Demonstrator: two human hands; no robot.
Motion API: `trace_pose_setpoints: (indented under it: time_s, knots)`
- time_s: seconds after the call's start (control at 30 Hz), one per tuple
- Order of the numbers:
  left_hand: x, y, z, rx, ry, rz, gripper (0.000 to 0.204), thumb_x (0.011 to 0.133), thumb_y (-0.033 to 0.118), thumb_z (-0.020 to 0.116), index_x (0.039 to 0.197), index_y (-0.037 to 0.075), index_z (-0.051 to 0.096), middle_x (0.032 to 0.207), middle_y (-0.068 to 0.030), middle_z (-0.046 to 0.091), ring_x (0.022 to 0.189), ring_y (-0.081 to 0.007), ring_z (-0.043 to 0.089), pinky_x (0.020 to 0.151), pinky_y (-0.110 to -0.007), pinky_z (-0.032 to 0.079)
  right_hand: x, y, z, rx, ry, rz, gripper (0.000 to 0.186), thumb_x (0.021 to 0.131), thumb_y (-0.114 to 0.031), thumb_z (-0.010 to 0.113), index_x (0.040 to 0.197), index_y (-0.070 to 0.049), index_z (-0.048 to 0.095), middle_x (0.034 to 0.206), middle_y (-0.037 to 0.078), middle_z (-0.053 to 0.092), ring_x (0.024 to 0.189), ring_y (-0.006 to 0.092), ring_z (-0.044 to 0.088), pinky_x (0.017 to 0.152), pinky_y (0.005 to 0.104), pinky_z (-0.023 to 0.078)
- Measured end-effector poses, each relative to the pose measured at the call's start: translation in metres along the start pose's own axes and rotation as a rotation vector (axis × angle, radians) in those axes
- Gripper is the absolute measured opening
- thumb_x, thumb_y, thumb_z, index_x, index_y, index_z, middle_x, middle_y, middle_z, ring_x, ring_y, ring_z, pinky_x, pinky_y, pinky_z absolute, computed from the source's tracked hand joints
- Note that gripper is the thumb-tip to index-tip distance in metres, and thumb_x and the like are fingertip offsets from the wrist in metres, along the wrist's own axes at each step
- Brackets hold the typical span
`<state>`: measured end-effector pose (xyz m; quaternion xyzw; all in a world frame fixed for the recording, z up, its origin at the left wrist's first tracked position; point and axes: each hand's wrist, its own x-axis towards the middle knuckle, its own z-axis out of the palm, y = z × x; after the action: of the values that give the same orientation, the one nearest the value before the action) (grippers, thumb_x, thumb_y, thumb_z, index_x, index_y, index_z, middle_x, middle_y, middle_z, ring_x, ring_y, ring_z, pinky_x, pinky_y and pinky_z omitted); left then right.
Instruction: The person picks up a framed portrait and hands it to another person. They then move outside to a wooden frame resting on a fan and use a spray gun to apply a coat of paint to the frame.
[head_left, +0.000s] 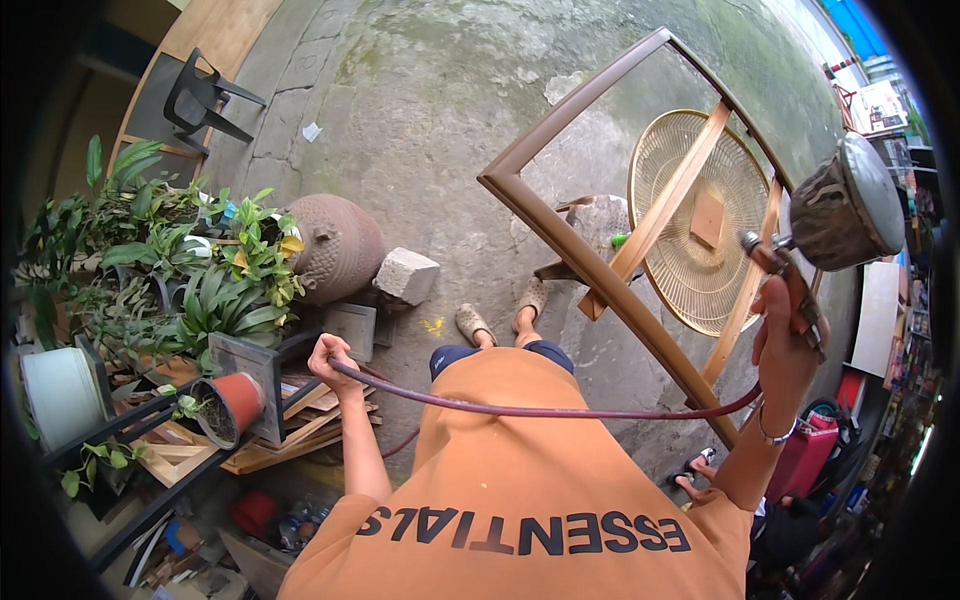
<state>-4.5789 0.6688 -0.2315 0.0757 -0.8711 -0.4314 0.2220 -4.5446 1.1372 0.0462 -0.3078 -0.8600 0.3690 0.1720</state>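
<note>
My right hand is closed around the handle of a spray gun, held up at the right. A paint-stained metal cup with a grey lid is attached to the gun. In my left hand I grip a dark red hose, which runs across my body toward my right wrist. Beyond the gun stands a tilted brown frame with bare wooden slats across it. Against the slats is a round, tan, ribbed piece resembling a fan guard, with a small wooden square at its middle.
Potted plants, a large clay jar and a concrete block crowd the left. Wood offcuts lie below my left hand. A dark plastic chair stands far left. Another person's feet and a red case are at right.
</note>
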Motion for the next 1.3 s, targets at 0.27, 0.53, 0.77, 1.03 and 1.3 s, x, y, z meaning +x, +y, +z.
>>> trace_pose_setpoints:
  time_s: [0.27,0.53,0.77,1.03,1.3]
  knots:
    - [0.009,0.008,0.000,0.003,-0.006,-0.008,0.058,0.100,0.040,0.040,0.056,0.002,0.042,0.049,-0.0054,0.042,0.044,-0.0168,0.043,0.046,-0.030,0.032,-0.028,-0.026,-0.019,0.099,-0.492,0.001,0.026,0.080,-0.022,0.069,0.088,0.003,0.067,0.060,0.003,0.052,0.054,0.0087,0.047,0.049,0.0266,0.036]
    - [0.005,0.005,-0.005,-0.014,0.018,0.019,0.056,0.100,0.038,0.040,0.057,0.002,0.043,0.049,-0.0060,0.043,0.044,-0.0184,0.043,0.046,-0.030,0.032,-0.016,-0.038,-0.003,0.021,-0.561,-0.114,0.021,0.083,-0.009,0.060,0.100,0.000,0.069,0.059,0.002,0.053,0.050,0.0060,0.046,0.048,0.0235,0.037]
    - [-0.002,-0.006,-0.017,-0.019,0.020,0.050,0.053,0.099,0.035,0.042,0.057,0.003,0.043,0.050,-0.0071,0.042,0.044,-0.0211,0.044,0.045,-0.032,0.031,0.024,-0.007,0.009,-0.249,0.031,-0.112,0.032,0.095,-0.032,0.055,0.115,-0.009,0.066,0.064,0.000,0.056,0.055,0.0045,0.046,0.050,0.0233,0.037]
    - [-0.006,-0.005,-0.020,0.014,0.020,0.072,0.053,0.097,0.037,0.042,0.057,0.002,0.043,0.049,-0.0076,0.043,0.043,-0.0216,0.045,0.043,-0.032,0.031,0.057,-0.022,0.005,-0.168,0.291,-0.265,0.032,0.095,-0.033,0.057,0.115,-0.011,0.067,0.065,0.000,0.057,0.038,0.0018,0.038,0.036,0.0233,0.026]
    - [-0.002,-0.026,-0.032,0.017,0.101,-0.017,0.056,0.100,0.039,0.039,0.057,0.003,0.042,0.048,-0.0055,0.043,0.043,-0.0186,0.044,0.044,-0.032,0.032,0.003,-0.061,0.020,-0.039,-0.062,-0.126,0.035,0.090,-0.035,0.063,0.113,-0.008,0.067,0.064,-0.001,0.058,0.037,-0.0005,0.037,0.034,0.0190,0.024]
